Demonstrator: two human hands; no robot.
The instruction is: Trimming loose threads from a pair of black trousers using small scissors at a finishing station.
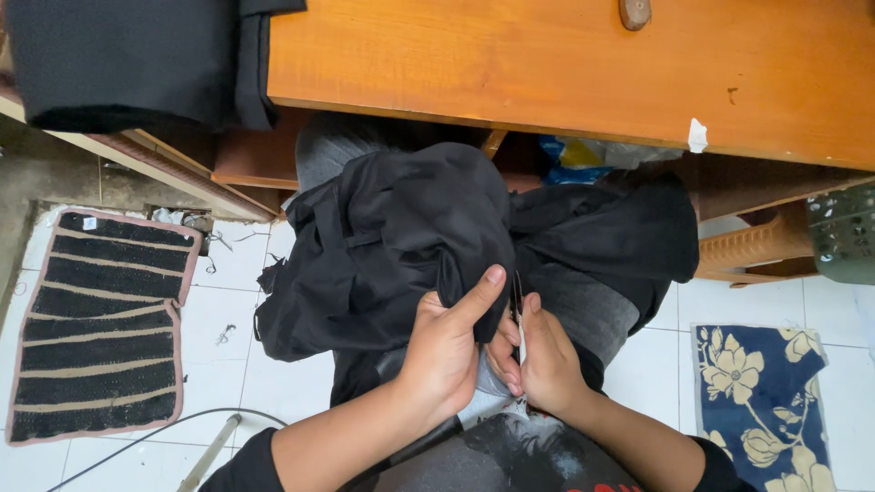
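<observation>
A bundle of black cloth [392, 246] lies over my lap, below the edge of an orange wooden table [565, 64]. My left hand [447, 351] pinches a fold of that cloth, thumb stretched up along it. Right beside it, my right hand [547, 360] grips a small slim metal tool [518, 314] whose tip points up into the fold. The two hands touch each other. What kind of tool it is cannot be made out.
More black fabric [137, 59] hangs over the table's left end. On the white tiled floor lie a black striped mat [96, 328] at left and a blue flowered mat [761, 401] at right. A grey basket [843, 232] stands at the right edge. A cable [155, 437] crosses the floor.
</observation>
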